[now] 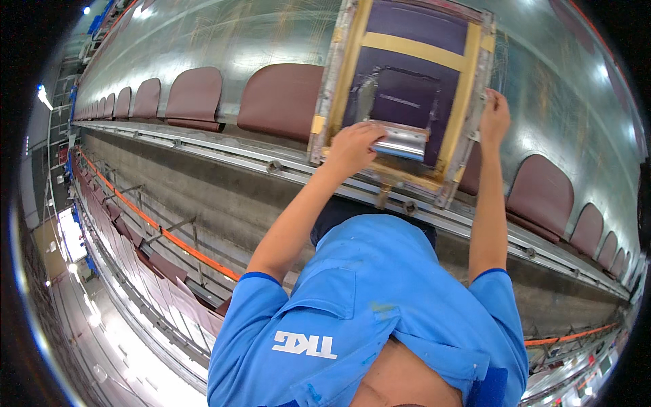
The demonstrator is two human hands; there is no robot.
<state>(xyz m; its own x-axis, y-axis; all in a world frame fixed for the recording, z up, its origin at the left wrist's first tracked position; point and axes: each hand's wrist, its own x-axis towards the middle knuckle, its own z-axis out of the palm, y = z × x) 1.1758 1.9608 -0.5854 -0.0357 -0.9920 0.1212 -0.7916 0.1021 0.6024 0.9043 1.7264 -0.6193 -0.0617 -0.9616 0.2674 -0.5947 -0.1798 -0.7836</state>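
My blue shirt (407, 271) is nearest, then the metal rail (237, 154) along the bench (285, 34) edge. Just past it, my left hand (354, 149) grips the L end of the squeegee (403, 141), which sits inside the near end of the frame (479, 88); can't tell if its edge presses on the purple mesh (386, 61). My right hand (495, 115) is at the frame's R side, fingers bent; can't tell if it's clamped on or only resting. Tips, IMO: keep the squeegee square btwn the side bars, same tilt & pressure end to end, esp. b/c the grip's off-centre; steady the frame w/ the other hand so it doesn't skid. Farther up, a yellow tape strip (413, 52) crosses the mesh; stay clear of its edge. Maroon pieces (281, 98) line the bench both sides, approx. evenly spaced, running off into the distance.
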